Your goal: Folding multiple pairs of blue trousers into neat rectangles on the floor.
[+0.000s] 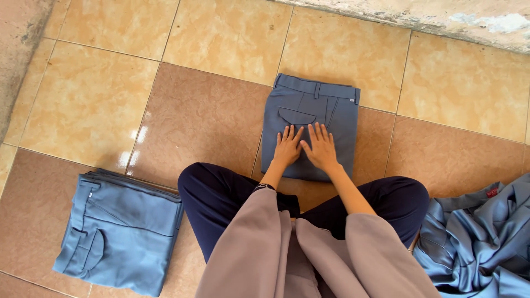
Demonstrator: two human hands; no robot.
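Head view: you sit cross-legged on the tiled floor (pixel 210 33), looking down at both hands.
Left hand (pixel 287 147): lies flat on the folded grey-blue trousers (pixel 309 118), fingers spread; its grip is apart and clamps nothing.
Right hand (pixel 321 148): flat beside the left, thumbs almost touching; its grip is likewise apart, pressing, not holding.
Trousers under your hands: folded into a neat rectangle, waistband toward the far wall (pixel 441 16), pocket flap showing, just ahead of your knees.
Done so far: this pair looks fully folded and is being smoothed. A stack of folded trousers (pixel 118 234) in the same cloth lies by your left knee, toward the floor's near-left corner.
Left to do: a crumpled heap of the same cloth (pixel 475 243) lies by your right knee, unfolded.
Progress: by my judgement, partway through.
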